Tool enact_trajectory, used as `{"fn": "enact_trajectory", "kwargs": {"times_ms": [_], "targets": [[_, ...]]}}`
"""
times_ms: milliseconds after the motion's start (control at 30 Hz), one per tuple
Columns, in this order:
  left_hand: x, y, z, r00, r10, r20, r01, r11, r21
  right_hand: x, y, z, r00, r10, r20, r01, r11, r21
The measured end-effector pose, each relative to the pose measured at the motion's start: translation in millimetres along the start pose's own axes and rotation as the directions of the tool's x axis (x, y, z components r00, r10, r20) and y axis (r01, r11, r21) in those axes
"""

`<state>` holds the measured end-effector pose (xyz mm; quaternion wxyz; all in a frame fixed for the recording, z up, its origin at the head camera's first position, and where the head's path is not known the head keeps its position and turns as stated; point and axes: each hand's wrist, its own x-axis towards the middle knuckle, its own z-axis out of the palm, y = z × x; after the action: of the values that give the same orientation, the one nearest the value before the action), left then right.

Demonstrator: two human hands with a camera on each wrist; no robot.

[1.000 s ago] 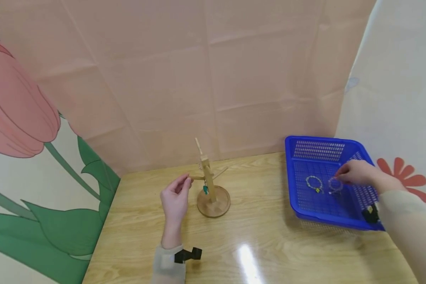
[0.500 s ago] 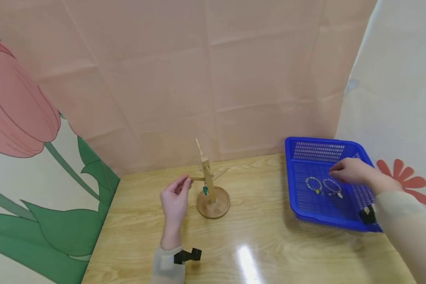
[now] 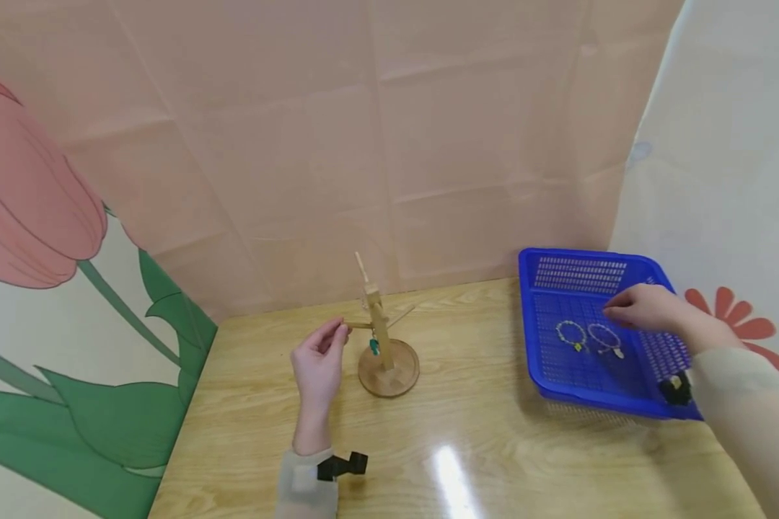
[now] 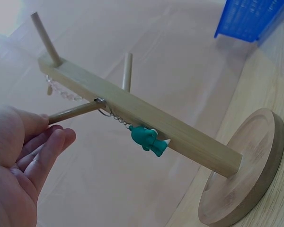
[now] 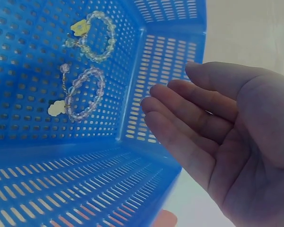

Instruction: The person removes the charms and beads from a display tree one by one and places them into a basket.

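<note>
My left hand (image 3: 320,360) pinches the end of one peg (image 4: 75,112) on a wooden stand (image 3: 379,324) with a round base. From that peg, near the post, a teal figure keychain (image 4: 149,139) hangs by its metal ring. Higher up, a clear bead strand (image 4: 61,90) hangs on the stand. My right hand (image 3: 645,310) hovers over the blue basket (image 3: 535,360) with relaxed fingers and nothing in them. Below it on the basket floor lie a bracelet with a yellow charm (image 5: 98,38) and a pale purple bracelet with a white charm (image 5: 87,94), side by side.
The wooden table (image 3: 467,404) carries the stand at centre and the basket at right. Behind it hangs a pinkish backdrop (image 3: 298,144). Flower-printed panels stand at the left and right. Other pegs (image 4: 128,71) stick out from the post.
The right hand has let go of the pale purple bracelet, which now lies in the basket, and has lifted slightly away. The left hand stays on the peg.
</note>
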<state>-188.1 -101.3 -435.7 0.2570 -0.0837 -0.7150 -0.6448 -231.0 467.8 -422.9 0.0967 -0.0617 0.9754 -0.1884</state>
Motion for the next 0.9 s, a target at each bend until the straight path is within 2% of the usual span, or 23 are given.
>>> {"fn": "enact_trajectory", "kwargs": {"times_ms": [167, 333, 500, 700, 900], "targets": [[0.4, 0.3, 0.2, 1.000, -0.007, 0.001, 0.007, 1.000, 0.001, -0.6, -1.4, -5.0, 1.000, -0.010, -0.024, 0.010, 1.000, 0.002], [0.0, 0.5, -0.4, 1.000, -0.009, -0.003, 0.009, 1.000, 0.007, 0.2, -13.3, -9.7, 0.999, -0.010, -0.034, 0.011, 1.000, 0.013], [0.2, 0.6, -0.8, 1.000, 0.008, -0.001, -0.008, 1.000, -0.005, -0.8, -34.0, -13.3, 0.998, -0.037, -0.050, 0.039, 0.999, 0.027], [-0.1, 0.6, -0.3, 1.000, 0.011, -0.002, -0.011, 1.000, -0.008, 0.4, -67.8, -10.5, 0.987, -0.123, -0.105, 0.125, 0.992, 0.006], [-0.8, 1.3, 0.3, 1.000, -0.001, -0.003, 0.001, 1.000, -0.010, 5.3, -90.2, -3.3, 0.976, -0.192, -0.102, 0.193, 0.981, 0.007]]}}
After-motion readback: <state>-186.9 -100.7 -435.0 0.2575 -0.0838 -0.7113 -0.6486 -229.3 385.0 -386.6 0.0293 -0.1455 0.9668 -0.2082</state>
